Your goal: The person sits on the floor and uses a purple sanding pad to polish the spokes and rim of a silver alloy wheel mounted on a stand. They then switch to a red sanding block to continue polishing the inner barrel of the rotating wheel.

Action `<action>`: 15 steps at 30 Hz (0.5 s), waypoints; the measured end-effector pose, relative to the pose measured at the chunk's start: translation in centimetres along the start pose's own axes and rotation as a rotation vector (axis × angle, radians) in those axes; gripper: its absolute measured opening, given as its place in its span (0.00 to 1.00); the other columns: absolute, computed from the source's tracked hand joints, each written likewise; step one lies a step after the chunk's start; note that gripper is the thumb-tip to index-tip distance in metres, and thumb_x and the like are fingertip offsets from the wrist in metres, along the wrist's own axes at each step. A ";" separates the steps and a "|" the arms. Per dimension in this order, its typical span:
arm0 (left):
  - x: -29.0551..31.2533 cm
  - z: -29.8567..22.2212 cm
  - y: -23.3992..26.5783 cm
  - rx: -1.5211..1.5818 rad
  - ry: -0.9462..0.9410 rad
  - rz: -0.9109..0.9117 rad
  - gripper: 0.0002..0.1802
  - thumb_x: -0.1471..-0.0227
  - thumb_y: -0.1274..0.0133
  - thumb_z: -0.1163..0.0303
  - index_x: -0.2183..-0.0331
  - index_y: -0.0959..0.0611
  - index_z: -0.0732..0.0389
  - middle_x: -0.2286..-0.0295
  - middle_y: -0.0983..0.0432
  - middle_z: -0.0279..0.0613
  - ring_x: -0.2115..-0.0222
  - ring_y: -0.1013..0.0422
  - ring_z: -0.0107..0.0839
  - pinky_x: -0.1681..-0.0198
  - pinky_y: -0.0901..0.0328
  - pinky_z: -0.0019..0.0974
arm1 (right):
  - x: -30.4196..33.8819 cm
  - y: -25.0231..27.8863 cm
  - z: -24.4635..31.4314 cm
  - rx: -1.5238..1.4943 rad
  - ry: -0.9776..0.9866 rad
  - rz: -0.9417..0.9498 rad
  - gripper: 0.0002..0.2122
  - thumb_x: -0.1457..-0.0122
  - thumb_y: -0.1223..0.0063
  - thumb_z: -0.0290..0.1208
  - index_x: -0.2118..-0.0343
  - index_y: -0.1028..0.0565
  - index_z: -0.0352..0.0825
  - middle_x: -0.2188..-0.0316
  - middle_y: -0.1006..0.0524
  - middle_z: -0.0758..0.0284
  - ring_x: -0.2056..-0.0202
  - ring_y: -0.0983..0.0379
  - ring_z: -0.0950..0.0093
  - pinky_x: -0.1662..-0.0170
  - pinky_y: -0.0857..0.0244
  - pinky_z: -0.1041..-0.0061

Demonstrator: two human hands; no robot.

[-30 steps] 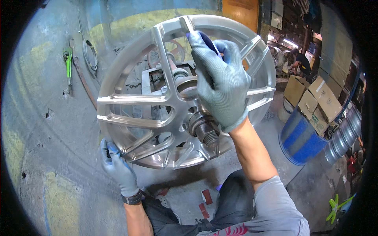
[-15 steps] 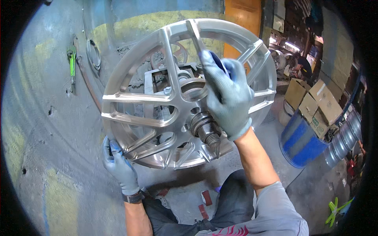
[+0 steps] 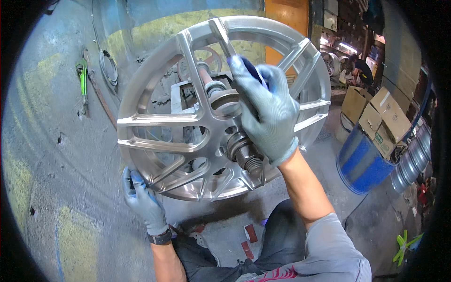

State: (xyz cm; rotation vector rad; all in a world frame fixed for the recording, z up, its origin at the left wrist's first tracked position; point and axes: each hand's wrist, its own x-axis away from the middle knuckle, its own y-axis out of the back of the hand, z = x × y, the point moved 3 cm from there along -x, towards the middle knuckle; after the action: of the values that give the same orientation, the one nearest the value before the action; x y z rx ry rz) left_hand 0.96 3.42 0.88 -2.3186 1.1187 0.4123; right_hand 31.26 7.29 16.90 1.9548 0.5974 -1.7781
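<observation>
A bare-metal alloy wheel with paired spokes is mounted upright on a spindle, whose threaded end points toward me. My left hand, in a grey-blue glove, closes on the lower left edge of the rim. My right hand, gloved alike, is closed at the upper spoke, right of the hub. Between its thumb and fingers shows a dark, flat edge; what this piece is, I cannot make out. The hand hides part of that spoke and hub.
Behind the wheel is a machine frame. Green-handled pliers and coiled wire hang at the left wall. A blue drum with cardboard boxes stands right. Reddish-brown pieces lie on the floor. A person is in the background.
My right hand has shifted slightly up and left along the spoke. My left hand keeps its hold on the rim. The whole view has shifted a little.
</observation>
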 end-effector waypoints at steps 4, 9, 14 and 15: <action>-0.1 0.3 -0.3 -0.016 0.033 -0.038 0.26 0.25 0.48 0.61 0.37 0.24 0.72 0.47 0.22 0.45 0.49 0.27 0.29 0.44 0.32 0.35 | -0.9 -0.3 -0.1 -0.039 0.045 -0.026 0.27 0.48 0.34 0.23 0.43 0.16 0.48 0.61 0.22 0.67 0.70 0.20 0.69 0.72 0.26 0.70; -0.3 0.0 0.2 -0.050 -0.035 -0.003 0.25 0.25 0.49 0.61 0.38 0.23 0.71 0.47 0.21 0.43 0.50 0.27 0.28 0.44 0.32 0.35 | -0.6 0.0 -0.2 -0.052 0.001 0.020 0.27 0.48 0.34 0.25 0.43 0.16 0.50 0.60 0.22 0.66 0.70 0.19 0.66 0.70 0.24 0.67; 0.1 -0.1 -0.2 -0.078 -0.034 -0.025 0.24 0.24 0.50 0.62 0.38 0.23 0.71 0.47 0.21 0.43 0.49 0.27 0.28 0.43 0.33 0.35 | -1.8 -0.7 -0.5 -0.062 0.043 -0.026 0.25 0.47 0.33 0.26 0.43 0.16 0.50 0.59 0.22 0.65 0.70 0.19 0.65 0.69 0.23 0.66; 0.2 0.0 0.0 -0.067 -0.036 -0.026 0.24 0.24 0.50 0.62 0.38 0.23 0.70 0.47 0.21 0.43 0.49 0.27 0.28 0.43 0.33 0.35 | -2.5 -0.7 -0.1 -0.090 0.049 -0.037 0.25 0.47 0.33 0.26 0.43 0.16 0.50 0.60 0.22 0.65 0.70 0.19 0.65 0.69 0.23 0.66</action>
State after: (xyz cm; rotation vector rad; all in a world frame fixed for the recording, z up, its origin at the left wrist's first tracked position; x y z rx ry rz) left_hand 1.10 3.25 0.80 -2.3711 1.0722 0.4862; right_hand 30.71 7.82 19.41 1.9429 0.7209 -1.6993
